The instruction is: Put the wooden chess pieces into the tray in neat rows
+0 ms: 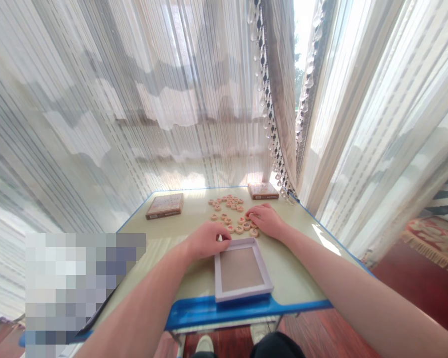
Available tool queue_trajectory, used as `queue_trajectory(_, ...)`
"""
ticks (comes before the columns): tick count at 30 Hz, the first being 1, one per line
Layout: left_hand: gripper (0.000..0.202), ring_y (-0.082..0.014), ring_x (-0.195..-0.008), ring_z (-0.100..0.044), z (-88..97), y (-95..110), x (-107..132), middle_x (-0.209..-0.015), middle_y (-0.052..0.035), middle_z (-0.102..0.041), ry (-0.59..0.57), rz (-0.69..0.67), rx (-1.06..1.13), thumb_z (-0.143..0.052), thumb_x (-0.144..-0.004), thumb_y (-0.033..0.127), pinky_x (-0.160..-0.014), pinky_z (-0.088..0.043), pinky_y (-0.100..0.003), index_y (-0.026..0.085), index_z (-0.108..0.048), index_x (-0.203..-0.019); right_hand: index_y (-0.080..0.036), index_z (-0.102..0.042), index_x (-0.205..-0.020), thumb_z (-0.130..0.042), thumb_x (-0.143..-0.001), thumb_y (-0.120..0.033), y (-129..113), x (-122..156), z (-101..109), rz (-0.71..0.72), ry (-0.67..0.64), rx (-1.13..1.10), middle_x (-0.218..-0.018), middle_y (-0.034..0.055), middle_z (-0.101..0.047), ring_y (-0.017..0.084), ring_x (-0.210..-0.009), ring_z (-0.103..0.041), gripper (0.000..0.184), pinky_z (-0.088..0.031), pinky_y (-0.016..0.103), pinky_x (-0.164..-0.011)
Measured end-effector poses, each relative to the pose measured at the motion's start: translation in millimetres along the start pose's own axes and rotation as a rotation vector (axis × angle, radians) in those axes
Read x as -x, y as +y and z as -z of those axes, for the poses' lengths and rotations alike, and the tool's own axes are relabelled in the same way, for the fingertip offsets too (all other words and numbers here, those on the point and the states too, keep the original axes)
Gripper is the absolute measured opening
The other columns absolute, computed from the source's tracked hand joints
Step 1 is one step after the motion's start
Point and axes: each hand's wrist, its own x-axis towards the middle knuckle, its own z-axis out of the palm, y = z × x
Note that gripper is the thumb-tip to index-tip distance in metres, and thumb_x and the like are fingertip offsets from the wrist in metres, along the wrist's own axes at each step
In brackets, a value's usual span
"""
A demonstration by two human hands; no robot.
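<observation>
My left hand (211,240) is closed at the far left corner of a shallow open box (268,278), its thumb and fingers curled at the rim. The box has pale walls and a bare brownish bottom and lies at the table's near edge. Just beyond it are several round wooden Chinese chess pieces (239,229), marked with red or dark characters. My right hand (267,220) reaches in from the right, fingers bent and closed over a piece at the right of this group; its fingertips partly hide that piece.
More chess pieces (229,201) lie scattered farther back on the pale, blue-edged table (194,209). One flat brown box (165,205) rests at the back left, another (263,190) at the back right. String curtains (194,99) hang behind. A blurred-out person (82,288) is at the left.
</observation>
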Motion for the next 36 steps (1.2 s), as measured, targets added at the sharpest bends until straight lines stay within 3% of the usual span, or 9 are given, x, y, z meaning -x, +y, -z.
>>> queue_trajectory(5, 0.021, -0.0121, -0.069, -0.052, 0.0, 4.9, -1.1, -0.076, 0.0008, -0.066, -0.017, -0.016, -0.011, -0.050, -0.072, 0.025, -0.062, -0.038, -0.022, 0.020, -0.070, -0.077, -0.023, -0.070, -0.094, -0.053, -0.080, -0.032, -6.3, -3.8, 0.1, -0.064, 0.016, 0.035, -0.085, 0.0036, -0.070, 0.022, -0.099, -0.051, 0.023, -0.041, 0.032, -0.085)
queue_trajectory(9, 0.021, -0.0126, -0.070, -0.053, -2.5, 10.3, -3.3, -0.075, 0.0006, -0.065, -0.006, -0.020, -0.033, -0.049, -0.072, 0.025, -0.063, -0.038, -0.021, 0.020, -0.070, -0.074, -0.024, -0.071, -0.089, -0.052, -0.080, -0.029, -13.1, -4.9, 1.4, -0.042, -0.012, 0.067, -0.087, 0.0019, -0.071, 0.022, -0.097, -0.052, 0.022, -0.041, 0.032, -0.086)
queue_trajectory(16, 0.025, -0.0128, -0.067, -0.053, -3.5, 6.0, -5.2, -0.077, 0.0008, -0.065, -0.018, 0.054, 0.024, -0.048, -0.068, 0.025, -0.061, -0.039, -0.022, 0.020, -0.069, -0.081, -0.024, -0.064, -0.111, -0.050, -0.082, -0.037, -12.7, -4.1, -3.3, -0.055, 0.011, 0.064, -0.091, 0.0041, -0.070, 0.022, -0.100, -0.051, 0.034, -0.041, 0.032, -0.086)
queue_trajectory(21, 0.030, -0.0126, -0.062, -0.051, 6.6, 2.1, -2.4, -0.069, 0.0006, -0.061, -0.004, 0.142, 0.073, -0.045, -0.063, 0.022, -0.056, -0.038, -0.022, 0.017, -0.069, -0.080, -0.025, -0.068, -0.102, -0.049, -0.083, -0.036, -7.6, -6.5, -6.1, -0.033, -0.022, 0.065, -0.088, 0.0029, -0.070, 0.022, -0.099, -0.052, 0.029, -0.041, 0.033, -0.086)
queue_trajectory(26, 0.027, -0.0126, -0.061, -0.051, 14.6, 0.5, 2.0, -0.069, 0.0002, -0.062, -0.022, 0.196, 0.033, -0.049, -0.062, 0.024, -0.055, -0.038, -0.023, 0.018, -0.070, -0.078, -0.024, -0.067, -0.104, -0.046, -0.083, -0.023, -8.8, -7.2, -2.6, -0.050, -0.002, 0.030, -0.091, 0.0026, -0.070, 0.020, -0.096, -0.054, 0.029, -0.042, 0.030, -0.086)
queue_trajectory(31, 0.024, -0.0128, -0.063, -0.054, 16.4, 1.6, 4.1, -0.068, -0.0002, -0.065, -0.099, 0.186, 0.001, -0.052, -0.066, 0.031, -0.056, -0.038, -0.022, 0.018, -0.071, -0.070, -0.023, -0.070, -0.094, -0.049, -0.083, -0.033, -11.8, -4.4, -0.3, -0.022, -0.047, 0.050, -0.092, 0.0030, -0.070, 0.023, -0.097, -0.053, 0.026, -0.042, 0.033, -0.085)
queue_trajectory(36, 0.023, -0.0121, -0.064, -0.054, 15.2, 2.3, 3.4, -0.068, 0.0004, -0.066, -0.098, 0.168, -0.025, -0.052, -0.066, 0.032, -0.057, -0.038, -0.021, 0.018, -0.071, -0.069, -0.023, -0.071, -0.091, -0.049, -0.082, -0.035, -12.0, -3.5, -0.4, -0.044, -0.059, 0.068, -0.090, 0.0031, -0.070, 0.023, -0.094, -0.054, 0.026, -0.042, 0.034, -0.084)
